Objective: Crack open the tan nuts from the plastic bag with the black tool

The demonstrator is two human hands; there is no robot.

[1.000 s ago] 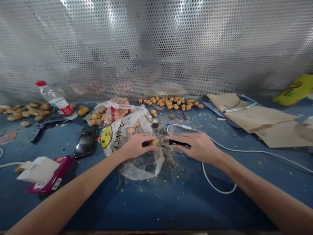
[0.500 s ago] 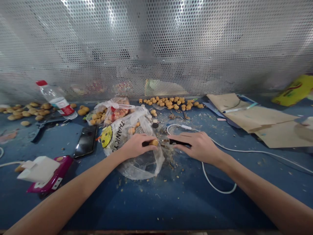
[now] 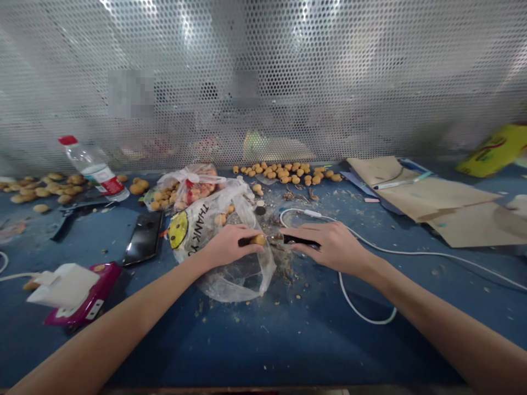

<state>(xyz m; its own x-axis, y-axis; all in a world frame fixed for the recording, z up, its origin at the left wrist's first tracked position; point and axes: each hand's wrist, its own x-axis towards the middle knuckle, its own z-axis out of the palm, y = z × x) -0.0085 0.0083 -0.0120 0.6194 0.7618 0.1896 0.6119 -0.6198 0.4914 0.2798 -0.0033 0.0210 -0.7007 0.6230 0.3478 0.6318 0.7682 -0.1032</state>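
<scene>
Over the plastic bag (image 3: 247,285), the left hand (image 3: 228,247) curls its fingers closed around a small tan nut (image 3: 258,240), which pokes out past the fingertips beside a dark stub (image 3: 245,241) too hidden to identify. Just right of the nut, the right hand (image 3: 335,248) pinches a black-handled knife (image 3: 298,240), fingers together; whether the blade touches the nut, I cannot tell. The nut looks light, hard and smooth, so it may slip; a firm hold around its middle seems safest.

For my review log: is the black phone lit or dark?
Dark: the phone lies flat, showing only a black, glossy surface with faint reflections, nothing lit.
</scene>
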